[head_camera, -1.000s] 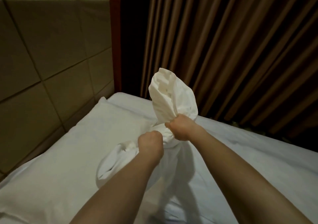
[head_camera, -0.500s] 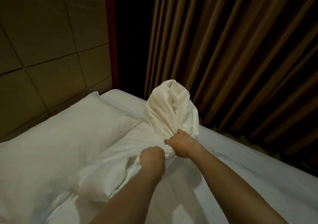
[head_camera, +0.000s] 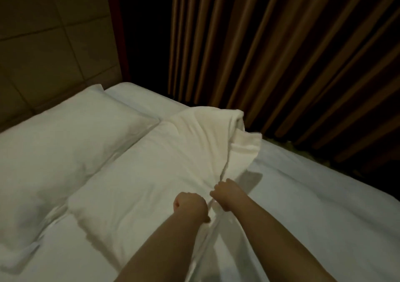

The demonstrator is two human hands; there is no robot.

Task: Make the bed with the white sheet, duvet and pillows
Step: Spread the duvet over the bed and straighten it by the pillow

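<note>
You are looking at a dim, warm-toned scene with low contrast. What light there is falls from above and near you, so the white bedding (head_camera: pixel 303 206) is the brightest area, turning grey toward the near right. The folds of the curtain (head_camera: pixel 281 54) at the far right sink into brown and black, and the gap beside the headboard (head_camera: pixel 54 43) is pure black. A soft shadow lies on the sheet just right of your right hand (head_camera: pixel 225 195). Detail is soft and smeared throughout, and straight lines bow at the edges.
</note>
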